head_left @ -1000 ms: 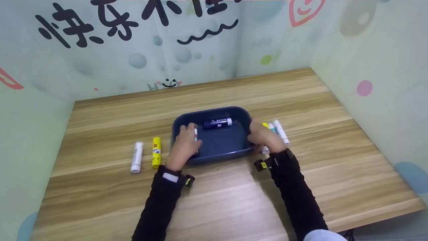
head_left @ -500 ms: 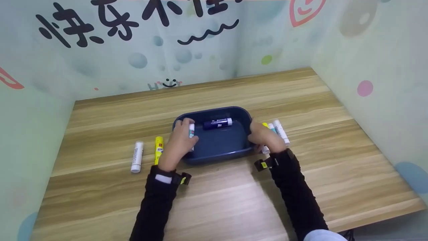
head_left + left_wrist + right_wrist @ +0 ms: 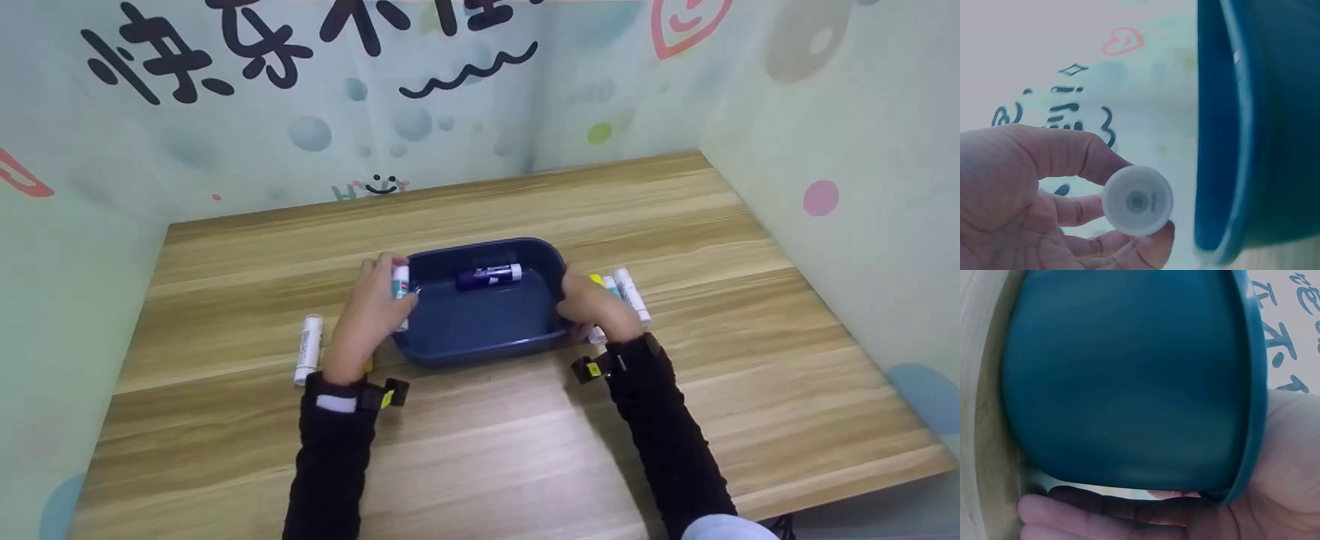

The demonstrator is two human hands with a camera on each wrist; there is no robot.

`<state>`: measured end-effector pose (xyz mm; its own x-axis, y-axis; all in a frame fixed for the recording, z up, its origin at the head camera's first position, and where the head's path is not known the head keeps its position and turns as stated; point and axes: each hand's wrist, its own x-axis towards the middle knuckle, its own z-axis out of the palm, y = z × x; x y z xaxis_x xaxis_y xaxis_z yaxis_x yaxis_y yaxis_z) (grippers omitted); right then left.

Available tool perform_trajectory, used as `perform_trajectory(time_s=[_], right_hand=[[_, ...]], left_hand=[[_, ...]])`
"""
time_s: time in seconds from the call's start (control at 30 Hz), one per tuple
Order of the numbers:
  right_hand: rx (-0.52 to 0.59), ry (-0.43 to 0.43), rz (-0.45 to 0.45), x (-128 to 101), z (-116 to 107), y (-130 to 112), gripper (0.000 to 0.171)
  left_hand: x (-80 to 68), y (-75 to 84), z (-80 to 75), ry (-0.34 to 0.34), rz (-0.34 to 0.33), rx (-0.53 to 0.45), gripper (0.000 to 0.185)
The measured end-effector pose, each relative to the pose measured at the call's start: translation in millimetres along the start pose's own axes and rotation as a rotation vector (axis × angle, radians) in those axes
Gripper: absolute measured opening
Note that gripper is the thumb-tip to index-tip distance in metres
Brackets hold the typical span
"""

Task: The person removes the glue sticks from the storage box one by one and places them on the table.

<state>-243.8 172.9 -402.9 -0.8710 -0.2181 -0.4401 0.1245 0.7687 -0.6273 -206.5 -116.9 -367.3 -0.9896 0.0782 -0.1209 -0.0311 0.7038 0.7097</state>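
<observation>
Glue stick (image 3: pixel 400 289), white-capped with a green label, is pinched upright in the left hand (image 3: pixel 367 319), fingers curled round it just outside the left rim of the dark blue tray (image 3: pixel 487 349). Further left, a white stick (image 3: pixel 307 349) lies on the wooden table (image 3: pixel 480 450). A navy stick (image 3: pixel 489 276) lies inside the tray. The right hand (image 3: pixel 596 307) grips the tray's right wall, more sticks (image 3: pixel 628 294) just beside it.

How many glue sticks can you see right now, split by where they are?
Left hand: 1 green-labelled stick
Blue tray: 1 dark stick
Table, left: 1 white stick
Table, right, by right hand: 3 sticks
Total: 6 visible
</observation>
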Motion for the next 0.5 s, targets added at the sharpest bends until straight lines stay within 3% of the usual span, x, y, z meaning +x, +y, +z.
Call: perform_trajectory(time_s=[0.23,0.5], right_hand=[[0.003,-0.009,-0.028,0,-1,2,0.079],[0.016,0.001,-0.028,0,0,2,0.068]], left_hand=[[-5.1,-13.4,-24.0,0.012,-0.035,0.006,0.051],[-8.8,-32.8,-42.7,-0.029,-0.066,0.038,0.052]])
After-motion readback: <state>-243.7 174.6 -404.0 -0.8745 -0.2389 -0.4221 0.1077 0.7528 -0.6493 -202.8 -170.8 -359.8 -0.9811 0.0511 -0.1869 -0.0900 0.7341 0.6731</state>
